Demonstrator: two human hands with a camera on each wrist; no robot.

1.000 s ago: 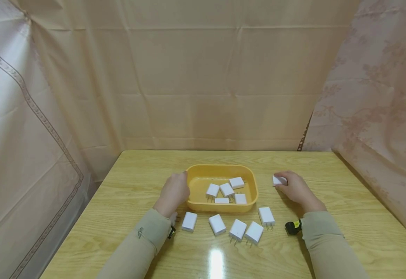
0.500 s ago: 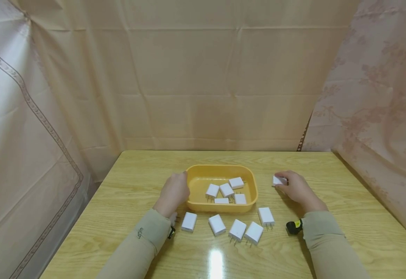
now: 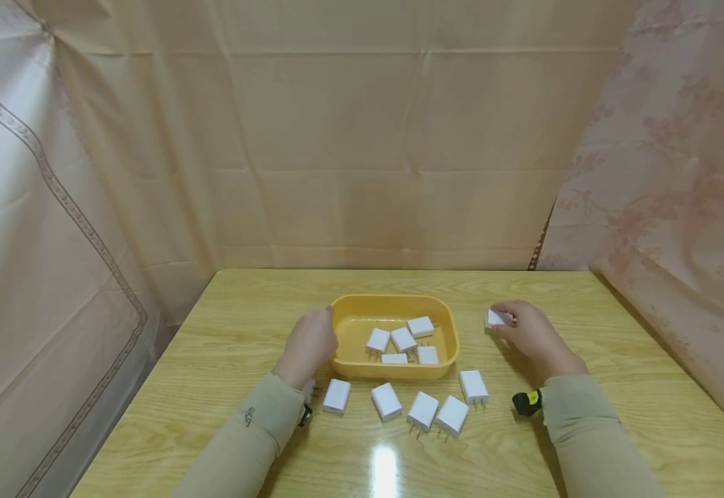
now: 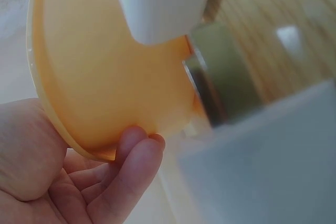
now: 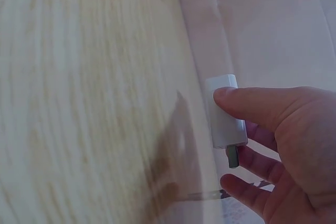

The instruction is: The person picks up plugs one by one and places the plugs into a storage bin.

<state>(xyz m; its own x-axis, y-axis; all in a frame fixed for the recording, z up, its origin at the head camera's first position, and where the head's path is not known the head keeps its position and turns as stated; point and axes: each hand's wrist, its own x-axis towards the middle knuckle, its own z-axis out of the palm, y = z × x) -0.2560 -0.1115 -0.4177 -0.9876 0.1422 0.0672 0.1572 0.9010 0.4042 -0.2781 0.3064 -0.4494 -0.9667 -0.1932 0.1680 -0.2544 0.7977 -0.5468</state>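
My left hand grips the left end of a yellow plastic tray; in the left wrist view its fingers curl round the tray's rim. Several white plug chargers lie inside the tray, one of them a charger near its right end. Right of the tray, my right hand pinches a white charger between thumb and fingers, metal prong showing at its lower end. In the right wrist view this charger appears held just off the table.
In front of the tray lie several more white chargers, among them a charger in the middle and a charger at the right. One is partly hidden by the left wrist. Curtains hang behind the wooden table.
My right hand has risen slightly with the charger in its fingers. The left hand keeps its grip on the tray, and the other chargers stay put.
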